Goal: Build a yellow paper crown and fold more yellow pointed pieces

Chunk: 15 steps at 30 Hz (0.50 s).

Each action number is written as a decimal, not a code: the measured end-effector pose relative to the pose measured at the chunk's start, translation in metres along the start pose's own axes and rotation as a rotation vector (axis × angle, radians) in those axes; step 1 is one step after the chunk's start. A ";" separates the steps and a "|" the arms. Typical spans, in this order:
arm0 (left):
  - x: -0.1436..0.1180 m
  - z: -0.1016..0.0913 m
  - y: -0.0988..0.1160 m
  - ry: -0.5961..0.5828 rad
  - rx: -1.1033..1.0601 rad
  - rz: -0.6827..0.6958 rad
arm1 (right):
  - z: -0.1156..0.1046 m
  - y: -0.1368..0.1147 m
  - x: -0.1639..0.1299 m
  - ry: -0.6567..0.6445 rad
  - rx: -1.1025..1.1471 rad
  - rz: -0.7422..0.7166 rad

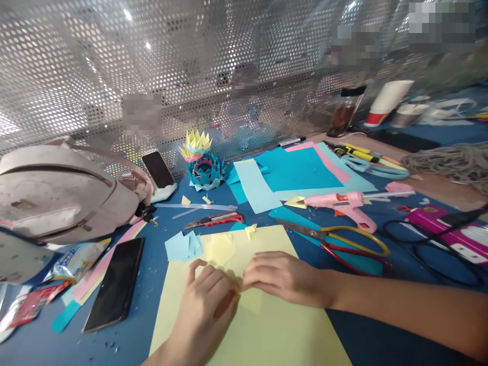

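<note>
My left hand (211,300) and my right hand (284,279) meet over a large pale yellow sheet (293,335) lying on the blue table. Their fingertips are closed together on a small yellow paper piece (253,301), which shows partly below the right fingers; the rest of it is hidden. Just beyond the hands, small yellow paper pieces (221,248) rest on the sheet. Light blue paper squares (183,246) overlap its far left corner. Scissors (324,235) with yellow and red handles lie open to the right of the sheet.
A red utility knife (219,219) and a pink glue gun (348,203) lie beyond the sheet. Folded-paper rings (206,173) stand near the perforated metal screen (229,66). At left are a phone (114,284) and a pale backpack (64,188); blue paper sheets (301,170) lie at back right.
</note>
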<state>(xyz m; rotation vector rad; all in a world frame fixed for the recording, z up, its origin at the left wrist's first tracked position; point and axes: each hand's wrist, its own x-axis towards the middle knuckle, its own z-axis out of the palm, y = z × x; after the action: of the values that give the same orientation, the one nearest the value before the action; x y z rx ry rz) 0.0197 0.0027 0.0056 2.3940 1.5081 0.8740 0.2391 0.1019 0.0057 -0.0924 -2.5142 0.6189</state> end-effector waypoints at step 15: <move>-0.001 -0.010 -0.008 -0.063 0.001 0.103 | -0.001 0.005 -0.003 -0.112 -0.089 -0.211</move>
<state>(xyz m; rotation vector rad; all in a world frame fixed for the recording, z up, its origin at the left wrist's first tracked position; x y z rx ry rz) 0.0074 0.0042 0.0101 2.4946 1.3746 0.8102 0.2424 0.1062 0.0028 0.1777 -2.6144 0.4372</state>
